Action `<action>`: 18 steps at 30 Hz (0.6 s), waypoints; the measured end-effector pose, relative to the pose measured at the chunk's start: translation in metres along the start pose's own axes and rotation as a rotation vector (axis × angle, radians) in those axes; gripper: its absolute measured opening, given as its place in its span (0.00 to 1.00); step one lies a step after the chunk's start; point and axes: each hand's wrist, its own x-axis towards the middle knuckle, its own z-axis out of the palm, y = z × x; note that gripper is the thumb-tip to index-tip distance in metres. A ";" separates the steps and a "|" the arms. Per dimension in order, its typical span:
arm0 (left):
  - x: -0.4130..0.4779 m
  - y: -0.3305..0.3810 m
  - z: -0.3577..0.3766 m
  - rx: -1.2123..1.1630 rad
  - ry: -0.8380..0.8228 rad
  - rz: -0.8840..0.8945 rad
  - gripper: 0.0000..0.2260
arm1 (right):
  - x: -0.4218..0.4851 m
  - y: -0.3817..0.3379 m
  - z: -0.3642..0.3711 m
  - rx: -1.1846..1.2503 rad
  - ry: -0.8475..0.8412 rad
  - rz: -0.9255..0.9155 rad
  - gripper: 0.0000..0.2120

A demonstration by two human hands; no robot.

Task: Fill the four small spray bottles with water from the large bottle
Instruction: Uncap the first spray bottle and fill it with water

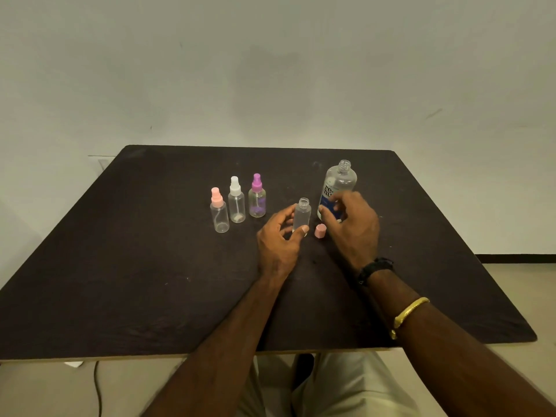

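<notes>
My left hand grips a small clear bottle with its top off, standing upright on the dark table. My right hand reaches around the lower part of the large uncapped bottle with a blue label; its fingers curl at the label. A pink cap lies on the table between my hands. Three small spray bottles stand in a row to the left: one with a pink top, one with a white top and one with a purple top.
A plain wall stands behind the table. The table's front edge is close to my lap. A cable hangs down at the lower left.
</notes>
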 end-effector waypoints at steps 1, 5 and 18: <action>0.000 -0.001 0.000 -0.001 0.005 0.002 0.22 | -0.002 0.000 0.000 -0.044 -0.044 -0.040 0.12; 0.000 -0.001 0.000 0.016 0.013 0.001 0.23 | -0.007 -0.002 0.001 -0.213 -0.248 -0.054 0.12; 0.000 0.000 -0.001 0.003 0.008 0.004 0.23 | 0.002 -0.009 -0.002 -0.139 -0.131 0.040 0.10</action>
